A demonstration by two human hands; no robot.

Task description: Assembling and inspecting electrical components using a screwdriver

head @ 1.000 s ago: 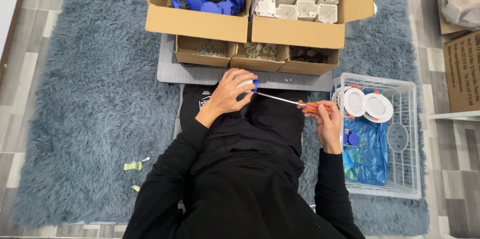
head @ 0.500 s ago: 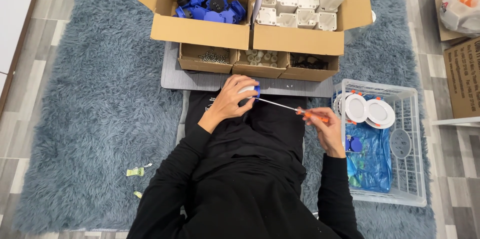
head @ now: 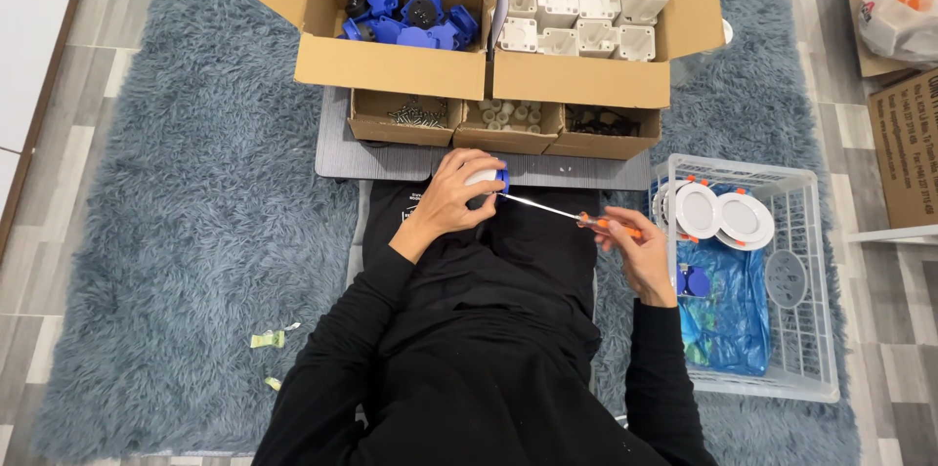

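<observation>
A person in black sits on a shaggy grey-blue rug, the left hand (head: 451, 194) curled with fingers pressed around a small white and blue part (head: 489, 177) at the lap's front edge, mostly hidden by those fingers. The right hand (head: 637, 246) pinches the orange handle of a thin screwdriver (head: 567, 215), whose tip touches the part. Ahead stand two open cardboard boxes, one of blue pieces (head: 405, 21), one of white pieces (head: 581, 21), above three small trays (head: 503, 119); right, a white wire basket (head: 796, 329) holds round white discs (head: 718, 214) and a blue bag.
</observation>
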